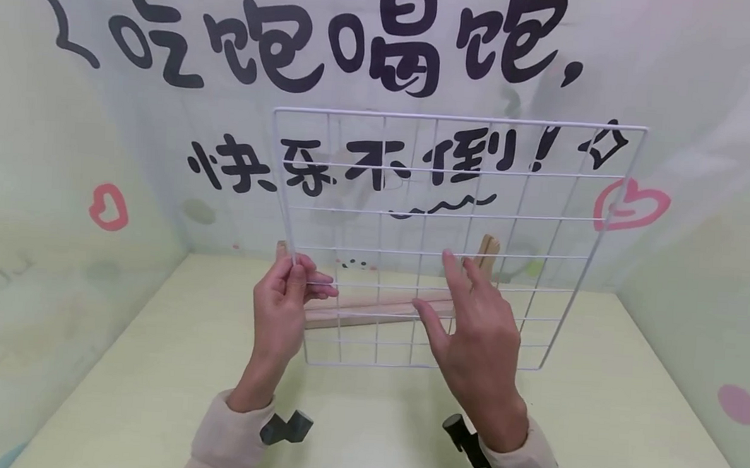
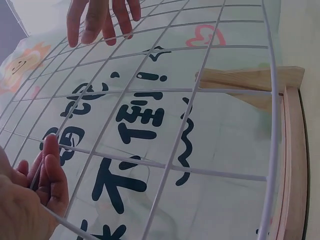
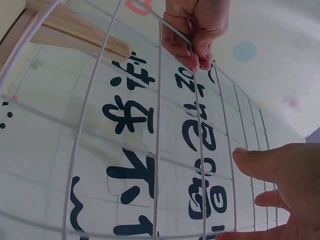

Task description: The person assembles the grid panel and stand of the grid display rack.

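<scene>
I see the left hand (image 1: 280,307) grasping a white wire grid (image 1: 440,213) by its left edge, over the bench (image 1: 171,365), in front of wooden bars (image 1: 358,315); the right hand (image 1: 481,331), fingers released and outstretched, is near its right half.

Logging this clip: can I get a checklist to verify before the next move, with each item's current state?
1. Left hand gripping the wire grid at its left edge: ok.
2. Right hand gripping the wire grid too: not ok, fingers extended.
3. Wooden pieces in view behind the wire grid: ok.
4. Wire grid touching the wooden pieces: cannot tell.
5. Lower edge resting on the table: cannot tell.
</scene>
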Motion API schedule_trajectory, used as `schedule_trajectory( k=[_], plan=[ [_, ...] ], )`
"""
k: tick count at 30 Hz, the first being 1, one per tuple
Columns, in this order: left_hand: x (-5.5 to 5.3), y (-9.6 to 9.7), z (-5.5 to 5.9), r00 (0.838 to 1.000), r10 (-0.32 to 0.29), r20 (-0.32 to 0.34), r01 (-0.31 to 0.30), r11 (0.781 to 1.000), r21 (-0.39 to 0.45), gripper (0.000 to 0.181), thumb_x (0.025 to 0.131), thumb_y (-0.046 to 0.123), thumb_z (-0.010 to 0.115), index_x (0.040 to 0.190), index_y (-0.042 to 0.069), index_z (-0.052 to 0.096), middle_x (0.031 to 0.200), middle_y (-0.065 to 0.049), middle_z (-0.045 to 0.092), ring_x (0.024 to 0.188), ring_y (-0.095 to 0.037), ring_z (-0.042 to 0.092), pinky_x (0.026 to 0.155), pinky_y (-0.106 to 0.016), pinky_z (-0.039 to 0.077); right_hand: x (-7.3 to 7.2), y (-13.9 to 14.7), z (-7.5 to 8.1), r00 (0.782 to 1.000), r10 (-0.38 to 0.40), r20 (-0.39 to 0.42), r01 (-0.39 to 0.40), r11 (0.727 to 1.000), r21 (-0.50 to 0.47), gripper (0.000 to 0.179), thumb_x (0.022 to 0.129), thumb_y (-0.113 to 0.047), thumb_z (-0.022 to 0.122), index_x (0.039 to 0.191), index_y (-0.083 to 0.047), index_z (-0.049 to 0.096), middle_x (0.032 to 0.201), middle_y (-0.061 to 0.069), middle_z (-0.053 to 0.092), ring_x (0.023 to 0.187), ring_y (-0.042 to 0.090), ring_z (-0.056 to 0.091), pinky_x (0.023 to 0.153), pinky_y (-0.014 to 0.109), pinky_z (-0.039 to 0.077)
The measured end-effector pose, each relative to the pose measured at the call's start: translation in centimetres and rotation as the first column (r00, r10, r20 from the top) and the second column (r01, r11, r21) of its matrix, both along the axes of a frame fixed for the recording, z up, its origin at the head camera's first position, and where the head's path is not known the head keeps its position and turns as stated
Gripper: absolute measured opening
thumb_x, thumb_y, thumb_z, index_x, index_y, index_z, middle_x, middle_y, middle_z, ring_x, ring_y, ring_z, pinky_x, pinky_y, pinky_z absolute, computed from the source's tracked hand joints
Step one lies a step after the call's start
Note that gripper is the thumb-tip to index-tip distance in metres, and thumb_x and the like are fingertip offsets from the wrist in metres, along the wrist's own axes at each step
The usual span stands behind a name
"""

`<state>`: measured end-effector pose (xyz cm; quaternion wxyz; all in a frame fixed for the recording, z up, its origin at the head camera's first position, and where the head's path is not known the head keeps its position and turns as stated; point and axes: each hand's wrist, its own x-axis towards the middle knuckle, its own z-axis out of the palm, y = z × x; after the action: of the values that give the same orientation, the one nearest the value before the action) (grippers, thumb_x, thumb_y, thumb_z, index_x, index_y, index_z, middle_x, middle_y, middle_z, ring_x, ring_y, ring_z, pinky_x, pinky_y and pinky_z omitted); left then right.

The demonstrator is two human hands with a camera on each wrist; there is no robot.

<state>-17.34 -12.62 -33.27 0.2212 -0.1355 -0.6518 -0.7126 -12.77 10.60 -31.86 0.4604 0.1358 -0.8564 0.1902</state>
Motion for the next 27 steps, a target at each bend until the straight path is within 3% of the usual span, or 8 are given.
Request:
schedule_trajectory(
  k=[4, 9, 11, 14, 19, 27],
  plan=[
    [0.1, 0.0, -0.7, 0.999, -0.012, -0.038, 0.012, 1.0, 0.0, 0.021, 0.104, 0.006, 0.046, 0.096, -0.012, 0.05, 0.081, 0.001, 0.07, 0.069, -0.012, 0.072, 0.071, -0.029, 0.06, -0.4, -0.7, -0.4, 0.999, -0.045, -0.002, 0.045, 0.999, -0.008, 0.075, 0.075, -0.027, 0.088, 0.142, -0.017, 0.055, 0.124, 0.021, 0.063, 0.092, 0.033, 0.069, 0.066, 0.051, 0.054],
    [0.1, 0.1, -0.7, 0.992, -0.031, -0.124, 0.031, 1.0, 0.003, 0.024, 0.104, 0.007, 0.047, 0.096, -0.016, 0.048, 0.082, 0.0, 0.071, 0.069, -0.012, 0.072, 0.071, -0.027, 0.06, -1.0, -1.3, -0.4, 0.998, -0.057, -0.034, 0.054, 0.996, -0.067, 0.074, 0.074, -0.019, 0.089, 0.14, -0.015, 0.056, 0.122, 0.022, 0.06, 0.09, 0.031, 0.069, 0.074, 0.055, 0.052],
    [0.1, 0.0, -0.6, 0.989, -0.034, -0.146, 0.034, 0.999, -0.001, 0.024, 0.103, 0.006, 0.048, 0.096, -0.017, 0.048, 0.082, 0.0, 0.071, 0.069, -0.011, 0.072, 0.071, -0.027, 0.06, -1.4, -1.5, -0.4, 0.997, -0.06, -0.041, 0.057, 0.995, -0.08, 0.074, 0.074, -0.018, 0.089, 0.14, -0.014, 0.056, 0.121, 0.022, 0.06, 0.089, 0.031, 0.068, 0.07, 0.052, 0.052],
    [0.1, -0.1, -0.5, 0.986, -0.035, -0.163, 0.034, 0.999, -0.009, 0.023, 0.103, 0.005, 0.048, 0.094, -0.017, 0.049, 0.082, 0.001, 0.07, 0.069, -0.01, 0.071, 0.07, -0.026, 0.06, -2.0, -1.6, -0.7, 0.997, -0.07, -0.032, 0.067, 0.995, -0.074, 0.074, 0.073, -0.019, 0.09, 0.139, -0.012, 0.057, 0.117, 0.022, 0.06, 0.087, 0.031, 0.067, 0.063, 0.047, 0.05],
    [-0.1, -0.1, -0.3, 0.975, -0.077, -0.207, 0.077, 0.997, -0.007, 0.022, 0.103, 0.002, 0.047, 0.093, -0.018, 0.048, 0.083, 0.0, 0.071, 0.07, -0.011, 0.072, 0.069, -0.026, 0.06, -2.8, -1.5, -0.9, 0.997, -0.076, -0.028, 0.074, 0.995, -0.062, 0.077, 0.071, -0.019, 0.091, 0.138, -0.008, 0.056, 0.113, 0.024, 0.057, 0.085, 0.033, 0.063, 0.066, 0.047, 0.047],
    [-0.3, -0.3, -0.6, 0.964, -0.146, -0.221, 0.129, 0.987, -0.093, 0.02, 0.104, 0.002, 0.044, 0.096, -0.015, 0.05, 0.091, 0.001, 0.073, 0.075, -0.012, 0.073, 0.072, -0.028, 0.06, -3.0, -1.2, -1.2, 0.998, -0.05, -0.031, 0.045, 0.988, -0.15, 0.07, 0.073, -0.012, 0.088, 0.135, -0.004, 0.058, 0.112, 0.026, 0.054, 0.082, 0.036, 0.061, 0.058, 0.043, 0.055]
  ],
)
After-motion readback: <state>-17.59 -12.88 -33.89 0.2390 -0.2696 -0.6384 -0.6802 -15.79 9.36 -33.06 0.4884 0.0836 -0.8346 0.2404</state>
